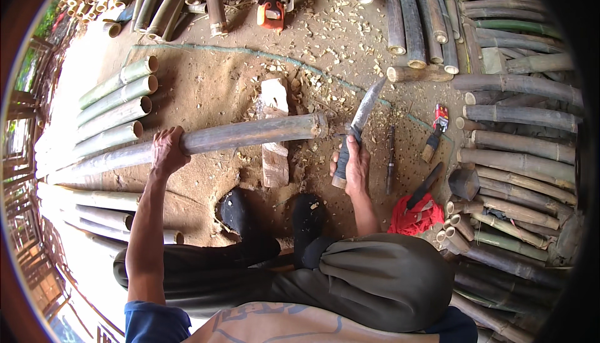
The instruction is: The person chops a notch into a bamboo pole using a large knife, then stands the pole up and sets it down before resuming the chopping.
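Observation:
My left hand [169, 150] is closed round a long grey bamboo pole [250, 134], which lies tilted across a wooden block [275, 168] on the ground. The pole's cut right end reaches just past the block; its far left part fades into glare. In my right hand [355, 166] is a machete [365, 110], gripped by its dark wrapped handle. Its blade points up and to the right, apart from the pole's end. My two dark-shod feet rest on the ground just below the block.
Cut bamboo poles [119, 102] lie at the left, and stacked poles [525, 115] fill the right side. Wood chips are scattered beyond the block. An orange-handled saw [270, 15] lies at the far side. Near my right hand are a thin dark rod [391, 158] and a red cloth [417, 215].

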The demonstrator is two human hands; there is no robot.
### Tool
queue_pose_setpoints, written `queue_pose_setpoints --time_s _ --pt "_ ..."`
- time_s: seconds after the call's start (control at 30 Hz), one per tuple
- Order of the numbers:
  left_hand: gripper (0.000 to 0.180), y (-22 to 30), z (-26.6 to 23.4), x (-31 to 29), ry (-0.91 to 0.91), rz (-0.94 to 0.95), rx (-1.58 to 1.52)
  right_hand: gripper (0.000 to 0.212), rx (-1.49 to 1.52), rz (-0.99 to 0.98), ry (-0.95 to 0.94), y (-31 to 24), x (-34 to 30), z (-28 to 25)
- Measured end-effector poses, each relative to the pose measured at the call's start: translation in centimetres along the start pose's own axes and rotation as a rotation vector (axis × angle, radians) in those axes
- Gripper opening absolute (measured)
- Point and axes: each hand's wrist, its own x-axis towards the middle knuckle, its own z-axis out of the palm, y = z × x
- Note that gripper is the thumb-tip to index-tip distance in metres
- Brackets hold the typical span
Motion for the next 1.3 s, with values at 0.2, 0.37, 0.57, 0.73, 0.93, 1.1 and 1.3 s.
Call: queue_pose_setpoints --time_s 0.2,0.37,0.57,0.73,0.93,1.1,1.3 --pt "0.040 -0.6 0.3 -0.4 0.025 0.016 0.009 0.045 -0.603 0.309 -0.702 2.0 -2.9 5.7" --pt "0.040 0.3 0.8 -1.1 0.145 0.029 0.033 0.044 -0.160 0.001 -0.235 1.4 -1.4 2.9" --pt "0.047 0.9 0.4 -0.6 0.096 -0.009 0.032 0.041 -0.583 0.232 -0.499 0.9 -1.5 3.3" --pt "0.086 -1.0 -2.6 2.1 -0.322 0.035 0.011 0.040 -0.273 0.085 -0.315 -0.4 -1.9 3.6" --pt "0.070 0.0 -2.2 2.4 -0.407 -0.095 -0.049 0.042 -0.347 0.099 -0.139 0.8 -1.2 3.1" --pt "0.061 -0.1 -1.6 1.0 -0.241 -0.043 -0.028 0.040 -0.465 0.129 -0.535 1.8 -2.8 5.4" --pt "0.053 0.8 -1.7 1.3 -0.235 -0.065 -0.041 0.041 -0.174 -0.062 -0.073 1.4 -0.6 2.2"
